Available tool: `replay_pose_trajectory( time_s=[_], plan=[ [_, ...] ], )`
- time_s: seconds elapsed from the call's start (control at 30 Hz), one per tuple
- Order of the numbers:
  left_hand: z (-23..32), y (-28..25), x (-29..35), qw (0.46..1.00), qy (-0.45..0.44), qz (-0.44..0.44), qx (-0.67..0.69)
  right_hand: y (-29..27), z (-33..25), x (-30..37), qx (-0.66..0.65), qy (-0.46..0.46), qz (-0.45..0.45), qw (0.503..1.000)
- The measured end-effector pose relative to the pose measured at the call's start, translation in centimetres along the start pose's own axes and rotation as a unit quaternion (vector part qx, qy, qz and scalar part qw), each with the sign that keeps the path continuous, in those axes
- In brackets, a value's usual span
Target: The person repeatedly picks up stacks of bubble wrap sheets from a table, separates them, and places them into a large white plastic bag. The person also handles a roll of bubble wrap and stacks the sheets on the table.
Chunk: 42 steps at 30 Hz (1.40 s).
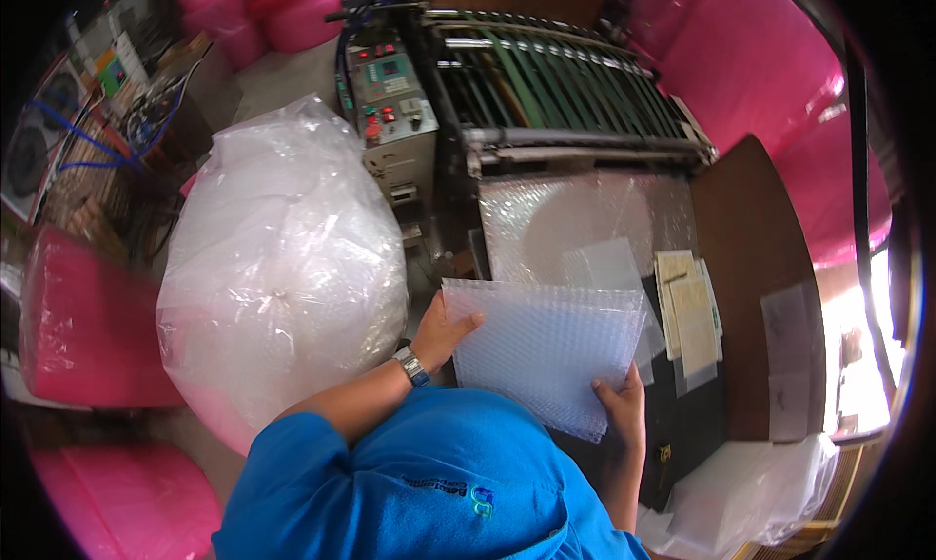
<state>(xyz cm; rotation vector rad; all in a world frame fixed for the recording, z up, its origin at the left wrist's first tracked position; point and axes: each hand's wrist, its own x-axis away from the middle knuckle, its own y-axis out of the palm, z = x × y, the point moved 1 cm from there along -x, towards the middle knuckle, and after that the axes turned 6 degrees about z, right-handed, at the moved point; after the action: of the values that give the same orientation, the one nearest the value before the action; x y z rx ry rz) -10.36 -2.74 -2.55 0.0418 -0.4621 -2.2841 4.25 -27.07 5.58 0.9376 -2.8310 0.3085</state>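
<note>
Between my two hands is a stack of clear bubble wrap sheets [546, 350], held up in front of my body and a little tilted. My left hand [447, 334] grips its left edge, the thumb lying on top and the fingers hidden beneath. At the lower right edge my right hand [624, 399] closes on the same stack, thumb on top. Beyond the stack, more bubble wrap [526, 209] lies flat below the machine's rollers. A loose translucent sheet [600, 260] rests partly on it.
A machine with rollers and green belts [546, 82] stands ahead, its control panel [385, 82] on the left. To my left sits a large wrapped roll [283, 258]. Papers [690, 311] lie on the dark table [697, 414]; clear bags [731, 492] are at lower right. Pink rolls [97, 326] surround me.
</note>
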Motion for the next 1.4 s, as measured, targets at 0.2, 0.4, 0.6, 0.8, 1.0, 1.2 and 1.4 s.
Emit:
replay_pose_trajectory(
  time_s=[0.2,0.4,0.6,0.8,1.0,1.2,1.4],
  plan=[
    [12.3,-7.8,-3.8,0.686,0.457,0.208,-0.526,8.2,-5.0,-5.2,-0.076,-0.108,0.046,0.990],
    [17.0,-19.0,-8.5,0.653,0.010,0.274,-0.706,14.6,-9.4,-10.0,-0.138,-0.100,0.057,0.984],
    [19.5,-25.2,-3.8,0.958,0.082,0.273,-0.039,21.4,-10.0,-14.3,-0.089,0.007,-0.174,0.981],
    [29.0,-20.4,1.6,0.935,0.257,0.240,0.056,31.4,-11.3,-16.8,-0.101,0.107,-0.378,0.914],
    [25.2,-17.2,6.8,0.981,0.166,0.094,-0.047,38.8,-9.3,-22.0,-0.195,0.181,-0.364,0.893],
    [23.9,-17.5,5.9,0.972,0.180,0.150,-0.017,45.6,-9.5,-12.9,-0.050,0.156,-0.436,0.885],
    [23.8,-17.0,2.6,0.963,0.173,0.063,-0.195,51.5,-2.3,-8.7,-0.192,0.134,-0.432,0.871]
  ],
)
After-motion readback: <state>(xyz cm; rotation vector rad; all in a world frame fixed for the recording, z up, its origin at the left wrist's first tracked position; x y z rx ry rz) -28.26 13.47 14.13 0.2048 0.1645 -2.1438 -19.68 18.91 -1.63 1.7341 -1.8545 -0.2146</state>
